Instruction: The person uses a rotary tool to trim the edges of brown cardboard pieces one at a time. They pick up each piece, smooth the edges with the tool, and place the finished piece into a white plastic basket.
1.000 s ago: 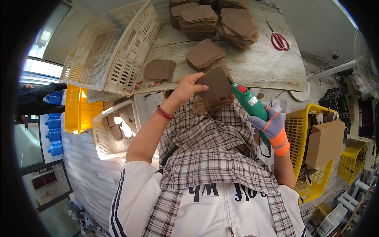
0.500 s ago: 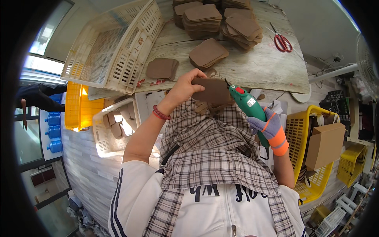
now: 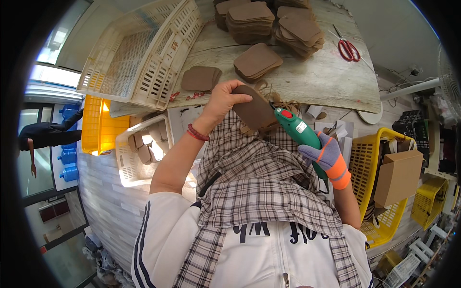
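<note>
I am seeing by bright daylight coming from the window (image 3: 55,75) left of the table (image 3: 331,79); sun is glaring inside the white crate (image 3: 126,165) this side of it, and lines far around it are bending.

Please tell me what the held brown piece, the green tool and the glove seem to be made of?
Held brown piece: perhaps leather or similar sheet, matte; its face looks evenly dull. Green tool: likely moulded plastic, smooth; its rounded body has no visible grain. Glove: apparently knitted fabric, dull; it bends softly, without shine.
</note>
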Available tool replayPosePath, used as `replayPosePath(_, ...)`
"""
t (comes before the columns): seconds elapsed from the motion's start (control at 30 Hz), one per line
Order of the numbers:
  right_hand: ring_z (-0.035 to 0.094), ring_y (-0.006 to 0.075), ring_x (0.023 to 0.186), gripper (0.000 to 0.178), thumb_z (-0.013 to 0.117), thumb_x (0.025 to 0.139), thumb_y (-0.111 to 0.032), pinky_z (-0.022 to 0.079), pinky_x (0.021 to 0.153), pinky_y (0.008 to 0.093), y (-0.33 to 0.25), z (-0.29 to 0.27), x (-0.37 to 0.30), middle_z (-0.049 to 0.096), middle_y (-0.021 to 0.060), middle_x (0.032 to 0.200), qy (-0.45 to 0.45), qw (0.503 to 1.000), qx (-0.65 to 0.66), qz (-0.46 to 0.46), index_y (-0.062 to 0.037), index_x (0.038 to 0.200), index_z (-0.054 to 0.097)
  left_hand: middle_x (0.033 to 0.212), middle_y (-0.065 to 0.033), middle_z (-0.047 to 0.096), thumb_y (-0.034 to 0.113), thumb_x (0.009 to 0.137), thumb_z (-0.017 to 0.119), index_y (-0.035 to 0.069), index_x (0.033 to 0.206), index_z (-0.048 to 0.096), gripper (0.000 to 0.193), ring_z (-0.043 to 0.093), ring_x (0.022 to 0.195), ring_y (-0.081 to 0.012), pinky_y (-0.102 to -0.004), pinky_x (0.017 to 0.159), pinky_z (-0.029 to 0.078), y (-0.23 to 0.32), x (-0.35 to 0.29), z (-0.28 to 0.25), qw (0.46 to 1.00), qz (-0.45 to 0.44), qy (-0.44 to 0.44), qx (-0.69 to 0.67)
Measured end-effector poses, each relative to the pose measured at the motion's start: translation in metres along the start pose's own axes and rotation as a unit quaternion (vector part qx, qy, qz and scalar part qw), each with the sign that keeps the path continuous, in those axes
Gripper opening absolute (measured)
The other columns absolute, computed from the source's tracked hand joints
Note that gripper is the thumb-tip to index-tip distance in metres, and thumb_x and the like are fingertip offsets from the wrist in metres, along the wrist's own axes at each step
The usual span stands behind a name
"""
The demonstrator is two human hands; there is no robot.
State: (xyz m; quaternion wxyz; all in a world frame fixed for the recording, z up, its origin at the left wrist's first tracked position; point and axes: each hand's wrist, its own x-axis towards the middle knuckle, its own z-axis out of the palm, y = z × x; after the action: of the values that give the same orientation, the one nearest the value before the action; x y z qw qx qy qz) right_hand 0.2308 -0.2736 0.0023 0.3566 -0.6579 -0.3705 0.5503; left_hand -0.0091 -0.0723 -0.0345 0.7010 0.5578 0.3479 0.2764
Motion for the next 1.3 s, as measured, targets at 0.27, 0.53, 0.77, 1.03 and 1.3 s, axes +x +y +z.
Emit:
replayPosePath(0.27, 0.054, 0.0045, 0.060, 0.043, 0.078, 0.075, -0.022, 0.044, 0.052, 0.0191, -0.010, 0.009, 0.001, 0.060, 0.0007, 0.072, -0.012, 0.999, 0.038, 0.002, 0.0010, 0.105, 0.058, 0.083, -0.0005, 0.066, 0.002, 0.075, 0.069, 0.002, 0.089, 0.064, 0.016, 0.059, 0.074, -0.0067, -0.0211, 0.068, 0.047, 0.004, -0.006, 0.016, 0.995, -0.061, -0.061, 0.054)
replayPosePath(0.53, 0.054, 0.0049, 0.058, 0.046, 0.077, 0.076, -0.023, 0.044, 0.050, 0.0195, -0.012, 0.017, 0.016, 0.060, 0.0016, 0.073, -0.025, 0.999, -0.005, -0.026, 0.0021, 0.109, 0.056, 0.087, -0.0014, 0.065, 0.000, 0.074, 0.068, 0.004, 0.092, 0.063, 0.019, 0.059, 0.079, -0.0076, -0.0224, 0.071, 0.048, 0.000, -0.009, 0.018, 0.989, -0.074, -0.103, 0.078)
replayPosePath(0.77, 0.055, 0.0071, 0.056, 0.043, 0.076, 0.076, -0.021, 0.045, 0.050, 0.0216, -0.003, 0.009, 0.021, 0.060, 0.0018, 0.070, 0.037, 0.998, 0.034, -0.035, 0.0016, 0.108, 0.057, 0.097, -0.0053, 0.063, -0.001, 0.083, 0.058, 0.002, 0.109, 0.057, 0.026, 0.059, 0.086, -0.0128, -0.0255, 0.079, 0.048, 0.015, 0.002, -0.086, 0.985, 0.032, 0.171, -0.014)
replayPosePath(1.03, 0.055, 0.0065, 0.057, 0.040, 0.076, 0.076, -0.023, 0.046, 0.050, 0.0224, 0.022, -0.002, 0.022, 0.060, 0.0023, 0.069, 0.070, 0.997, 0.032, -0.007, 0.0015, 0.102, 0.058, 0.128, -0.0209, 0.045, 0.017, 0.083, 0.063, 0.002, 0.122, 0.052, 0.043, 0.034, 0.123, -0.0378, -0.0510, 0.101, 0.028, -0.022, 0.036, -0.123, 0.686, 0.192, 0.345, 0.611)
replayPosePath(1.3, 0.054, 0.0061, 0.057, 0.040, 0.076, 0.075, -0.025, 0.043, 0.051, 0.0222, 0.032, 0.002, 0.023, 0.061, 0.0015, 0.068, 0.084, 0.996, 0.000, -0.023, 0.0010, 0.101, 0.059, 0.132, -0.0188, 0.043, 0.033, 0.083, 0.063, 0.002, 0.117, 0.057, 0.047, 0.024, 0.134, -0.0356, -0.0530, 0.107, 0.019, -0.021, 0.083, -0.016, 0.715, 0.226, 0.207, 0.629)
